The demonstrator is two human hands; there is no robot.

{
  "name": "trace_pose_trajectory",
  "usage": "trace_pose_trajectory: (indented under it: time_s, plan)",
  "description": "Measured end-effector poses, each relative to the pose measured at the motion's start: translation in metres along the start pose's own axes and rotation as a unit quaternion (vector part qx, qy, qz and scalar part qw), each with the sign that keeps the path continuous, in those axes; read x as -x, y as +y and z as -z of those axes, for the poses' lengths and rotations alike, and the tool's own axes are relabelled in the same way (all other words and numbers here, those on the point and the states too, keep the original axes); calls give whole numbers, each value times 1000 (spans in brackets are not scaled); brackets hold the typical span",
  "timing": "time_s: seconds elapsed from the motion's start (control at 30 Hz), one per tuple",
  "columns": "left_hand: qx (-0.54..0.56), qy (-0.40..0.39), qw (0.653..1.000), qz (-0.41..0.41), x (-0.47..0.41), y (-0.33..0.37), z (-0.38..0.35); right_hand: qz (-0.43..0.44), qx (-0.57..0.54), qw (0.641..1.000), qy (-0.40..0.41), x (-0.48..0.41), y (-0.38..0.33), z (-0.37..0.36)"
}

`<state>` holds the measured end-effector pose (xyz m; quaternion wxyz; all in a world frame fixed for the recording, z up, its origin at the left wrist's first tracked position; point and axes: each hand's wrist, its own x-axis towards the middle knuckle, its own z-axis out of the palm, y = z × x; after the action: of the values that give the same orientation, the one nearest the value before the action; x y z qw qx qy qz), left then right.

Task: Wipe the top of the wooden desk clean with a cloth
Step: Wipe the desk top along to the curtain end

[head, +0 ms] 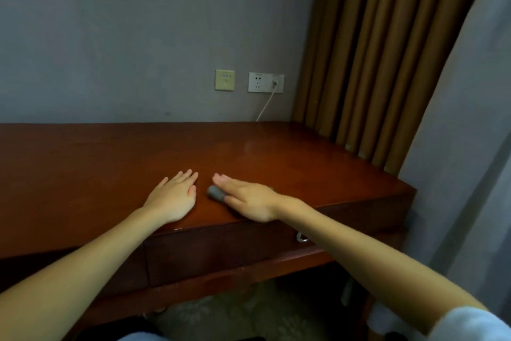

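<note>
The wooden desk (276, 152) has a reddish-brown glossy top that fills the middle of the head view. My left hand (174, 197) lies flat on the desk near its front edge, fingers straight. My right hand (249, 198) lies flat just to the right, fingers straight, pressing down on a small grey cloth (216, 193). Only a rolled grey end of the cloth shows beside my thumb; the rest is hidden under the palm. The two hands are a short gap apart.
A wall stands behind the desk with a beige plate (224, 79) and a white socket (265, 82); a white cable (266, 104) runs down to the desk's back edge. Brown curtains (373, 50) hang at the right. A drawer with a metal handle (301, 238) sits below the front edge.
</note>
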<state>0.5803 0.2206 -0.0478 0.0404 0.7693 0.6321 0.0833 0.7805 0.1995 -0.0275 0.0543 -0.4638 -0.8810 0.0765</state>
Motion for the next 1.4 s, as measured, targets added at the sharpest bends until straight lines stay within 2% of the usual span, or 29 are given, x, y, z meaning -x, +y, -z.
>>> trace_pose_trajectory:
  time_s: [0.07,0.13,0.23,0.33,0.4,0.47,0.63,0.77,0.9,1.03,1.1,1.2,1.3,1.4]
  plan:
    - [0,1,1000,-2,1,0,0,27,-12,1000,1,29,10,-1]
    - [3,3,1000,-5,2,0,0,-11,-20,1000,19,51,40,5]
    - [1,-1,1000,-5,3,0,0,-139,-42,989,36,65,113,22]
    - [1,0,1000,2,3,1,1,-285,-51,953,83,58,182,36]
    - [2,5,1000,18,4,2,1,-377,-33,919,113,41,200,39]
    - [-4,11,999,42,5,2,1,-410,-14,904,120,13,197,36]
    - [-8,1,998,63,7,5,3,-328,-10,940,94,-63,125,25]
    - [-1,0,998,64,6,5,4,-175,-35,983,40,-90,32,15]
    - [-3,4,998,66,5,5,3,-30,-23,999,11,-62,-16,2]
    - [1,5,998,64,6,5,3,45,-21,999,17,14,-15,-5]
    - [4,4,998,59,6,3,2,26,-24,999,33,48,8,-2]
    - [7,1,998,59,6,2,1,-104,-31,993,55,72,79,11]
    - [7,0,998,60,5,4,1,-242,-60,965,77,68,148,28]
    - [7,-1,998,61,4,4,1,-319,-39,943,82,41,170,34]
